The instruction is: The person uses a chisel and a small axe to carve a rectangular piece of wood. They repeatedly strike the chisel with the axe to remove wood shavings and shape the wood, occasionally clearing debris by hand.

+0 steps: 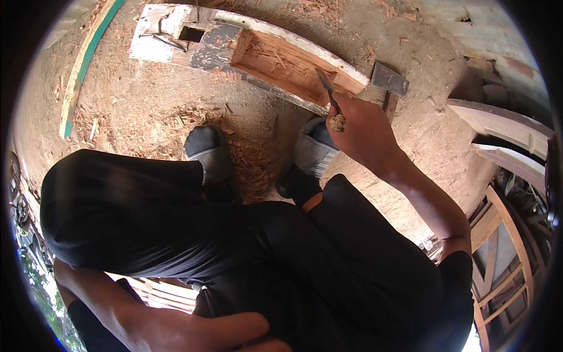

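My right hand (366, 132) is closed around a chisel (326, 88), whose dark blade points up and left over a hollow cut in a wooden block (220, 50). The handle's frayed, pale end shows beside my fist. White and dark worn paint covers parts of the block, and a square hole goes into it left of the hollow. Wood chips lie inside the hollow. Just right of the block rests a hammer (390, 79), its handle partly hidden behind my hand. Low in the view, my left hand (199, 331) lies at my lap with fingers loosely stretched, holding nothing visible; its lower part is cut off.
Bent metal pieces (164, 36) lie on the block's left end. A green-edged wood strip (88, 61) lies at the far left. Wood shavings (255, 158) cover the ground between my sandalled feet. Curved boards (501, 126) and a wooden frame (510, 252) stand at the right.
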`<state>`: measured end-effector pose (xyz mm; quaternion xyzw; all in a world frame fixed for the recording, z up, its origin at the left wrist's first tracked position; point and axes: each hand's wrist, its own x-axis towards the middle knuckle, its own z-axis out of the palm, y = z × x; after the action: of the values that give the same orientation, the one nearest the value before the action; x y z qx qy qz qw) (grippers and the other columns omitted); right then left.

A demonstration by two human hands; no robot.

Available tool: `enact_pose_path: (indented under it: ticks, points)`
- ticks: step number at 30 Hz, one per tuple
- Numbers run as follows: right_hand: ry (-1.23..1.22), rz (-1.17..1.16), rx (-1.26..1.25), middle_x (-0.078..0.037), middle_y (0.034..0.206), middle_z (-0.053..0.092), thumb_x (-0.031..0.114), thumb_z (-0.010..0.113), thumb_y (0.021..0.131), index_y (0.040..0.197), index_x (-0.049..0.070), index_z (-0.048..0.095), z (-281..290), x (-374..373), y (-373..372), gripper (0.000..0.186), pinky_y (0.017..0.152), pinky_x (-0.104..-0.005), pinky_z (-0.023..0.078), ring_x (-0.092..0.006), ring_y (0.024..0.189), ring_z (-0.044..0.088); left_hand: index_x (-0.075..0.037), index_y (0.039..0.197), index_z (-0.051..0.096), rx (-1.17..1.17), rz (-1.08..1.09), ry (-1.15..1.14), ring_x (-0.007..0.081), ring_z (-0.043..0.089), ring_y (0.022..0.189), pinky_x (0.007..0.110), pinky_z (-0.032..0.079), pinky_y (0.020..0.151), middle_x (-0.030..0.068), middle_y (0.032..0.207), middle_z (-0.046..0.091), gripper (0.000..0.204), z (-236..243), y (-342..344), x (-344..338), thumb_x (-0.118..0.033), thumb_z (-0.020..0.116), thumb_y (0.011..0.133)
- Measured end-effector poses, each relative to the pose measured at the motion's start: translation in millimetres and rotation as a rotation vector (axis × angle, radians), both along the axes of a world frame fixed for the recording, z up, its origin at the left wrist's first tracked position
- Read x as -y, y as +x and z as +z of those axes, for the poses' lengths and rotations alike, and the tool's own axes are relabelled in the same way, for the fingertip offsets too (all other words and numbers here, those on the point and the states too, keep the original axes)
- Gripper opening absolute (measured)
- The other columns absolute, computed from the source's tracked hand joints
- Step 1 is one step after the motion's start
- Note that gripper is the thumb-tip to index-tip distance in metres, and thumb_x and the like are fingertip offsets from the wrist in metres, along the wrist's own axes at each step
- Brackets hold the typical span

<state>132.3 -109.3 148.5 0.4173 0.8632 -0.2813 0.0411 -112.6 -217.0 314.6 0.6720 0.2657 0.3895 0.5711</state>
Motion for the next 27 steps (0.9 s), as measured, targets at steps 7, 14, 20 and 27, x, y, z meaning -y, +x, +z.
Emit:
enact_pose_path:
  ticks: [7,14,20,27]
  points:
    - [-0.005,-0.003,-0.003,-0.015,0.069,0.061,0.012,0.065,0.076,0.092,0.002,0.058,-7,-5,-6,0.019,0.062,-0.0437,0.051,-0.0336,0.067,0.063,-0.015,0.12,0.062,-0.011,-0.005,-0.019,0.0153,0.048,0.052,0.028,0.039,0.049,0.0051,0.068,0.055,0.052,-1,-1,-6,-0.012,0.065,0.068]
    - [-0.017,0.056,0.051,-0.018,0.066,0.062,0.014,0.066,0.078,0.089,0.001,0.061,-8,-26,-19,0.017,0.06,-0.04,0.052,-0.0331,0.061,0.065,-0.015,0.12,0.062,-0.014,-0.003,-0.059,0.0153,0.048,0.052,0.028,0.039,0.049,0.0051,0.068,0.055,0.051,-5,-5,-18,-0.012,0.065,0.068]
    - [-0.192,-0.054,0.092,-0.017,0.059,0.061,0.018,0.063,0.076,0.07,-0.002,0.065,13,-87,-33,0.021,0.056,-0.0374,0.05,-0.0258,0.055,0.063,-0.014,0.119,0.062,-0.015,-0.013,-0.096,0.0153,0.048,0.052,0.028,0.04,0.049,0.0051,0.068,0.055,0.051,-9,-9,-30,-0.012,0.065,0.068]
    - [-0.399,-0.037,0.199,-0.006,0.068,0.059,0.025,0.053,0.09,0.096,0.002,0.069,-14,-168,-23,0.029,0.051,-0.0288,0.043,-0.0094,0.052,0.053,-0.014,0.119,0.062,-0.035,-0.002,-0.138,0.0153,0.048,0.052,0.028,0.04,0.049,0.0051,0.067,0.055,0.051,-12,-12,-38,-0.012,0.065,0.068]
